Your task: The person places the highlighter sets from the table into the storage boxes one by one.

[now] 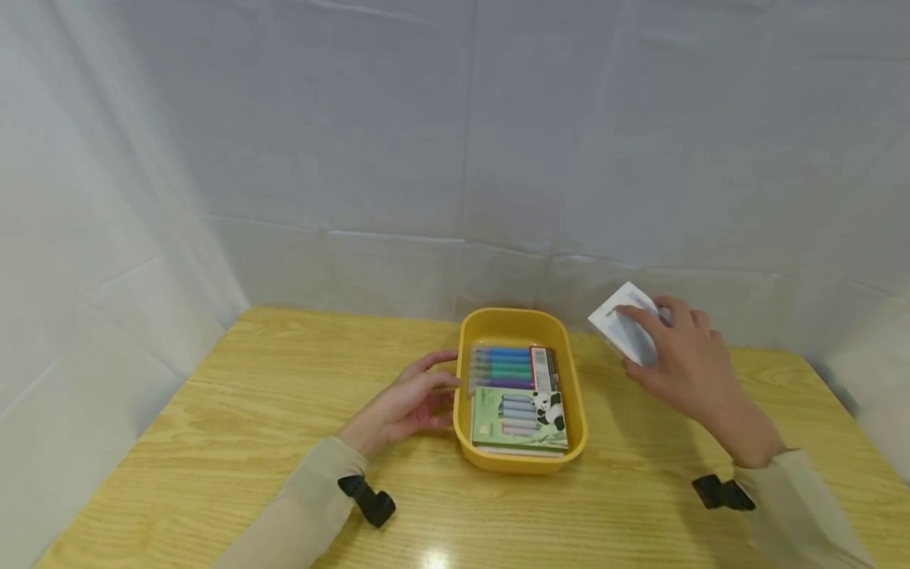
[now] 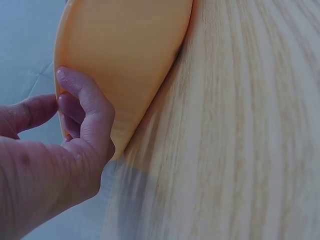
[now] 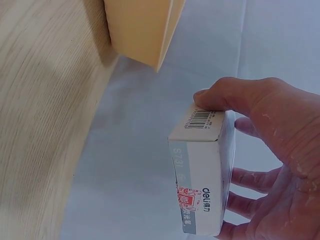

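Observation:
My right hand (image 1: 686, 359) grips a small white and grey box (image 1: 629, 324), raised to the right of a yellow plastic basket (image 1: 579, 427). In the right wrist view the thumb lies on the barcode end of this box (image 3: 200, 175), and the other fingers are behind it. A "deli" label and a red mark show on its side. My left hand (image 1: 419, 403) touches the left side of the basket, its fingertips at the rim and outer wall. Inside the basket lie a clear pack of blue, green and purple pens (image 1: 501, 367) and a green panda box (image 1: 519, 419).
The basket stands on a wood-grain table (image 1: 298, 395), near its back edge. Pale sheeting (image 1: 355, 158) hangs behind and at the sides. Black straps (image 1: 368, 499) are on both sleeved wrists.

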Available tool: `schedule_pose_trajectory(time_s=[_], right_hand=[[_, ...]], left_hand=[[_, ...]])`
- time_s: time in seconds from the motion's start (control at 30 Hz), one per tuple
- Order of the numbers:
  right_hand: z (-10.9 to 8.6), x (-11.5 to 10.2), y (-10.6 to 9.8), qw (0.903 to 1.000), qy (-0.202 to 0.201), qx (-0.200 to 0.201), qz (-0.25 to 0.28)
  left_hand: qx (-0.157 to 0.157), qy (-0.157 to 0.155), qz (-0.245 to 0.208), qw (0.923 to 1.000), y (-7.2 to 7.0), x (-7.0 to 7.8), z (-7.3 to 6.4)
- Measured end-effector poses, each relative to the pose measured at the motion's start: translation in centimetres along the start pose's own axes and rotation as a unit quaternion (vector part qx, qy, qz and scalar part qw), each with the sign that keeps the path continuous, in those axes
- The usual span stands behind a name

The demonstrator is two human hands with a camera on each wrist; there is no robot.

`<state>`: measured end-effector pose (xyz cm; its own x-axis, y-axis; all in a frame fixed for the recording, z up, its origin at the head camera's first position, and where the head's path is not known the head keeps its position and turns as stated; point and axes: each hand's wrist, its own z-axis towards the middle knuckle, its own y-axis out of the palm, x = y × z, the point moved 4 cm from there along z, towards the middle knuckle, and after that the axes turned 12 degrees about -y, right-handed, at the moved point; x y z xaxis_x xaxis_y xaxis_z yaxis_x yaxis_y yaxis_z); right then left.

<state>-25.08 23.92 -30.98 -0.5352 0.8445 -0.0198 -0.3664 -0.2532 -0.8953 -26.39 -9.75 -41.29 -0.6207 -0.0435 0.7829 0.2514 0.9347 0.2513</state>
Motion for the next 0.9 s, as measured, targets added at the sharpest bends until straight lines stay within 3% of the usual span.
schedule_pose_trajectory(time_s=[0.2, 0.57, 0.9], right_hand=[[0.5, -0.5, 0.1, 0.9999, -0.015, 0.003, 0.001], [1.7, -1.5, 0.6, 0.9990, 0.002, -0.043, 0.014], [2.8, -2.2, 0.8, 0.9983, -0.016, -0.053, 0.017]], left_hand=[[0.002, -0.003, -0.003, 1.0000, 0.0, 0.1, 0.0], [-0.004, -0.002, -0.011, 0.9999, 0.1, 0.1, 0.1], [-0.001, -0.002, -0.012, 0.9999, 0.1, 0.3, 0.0]])
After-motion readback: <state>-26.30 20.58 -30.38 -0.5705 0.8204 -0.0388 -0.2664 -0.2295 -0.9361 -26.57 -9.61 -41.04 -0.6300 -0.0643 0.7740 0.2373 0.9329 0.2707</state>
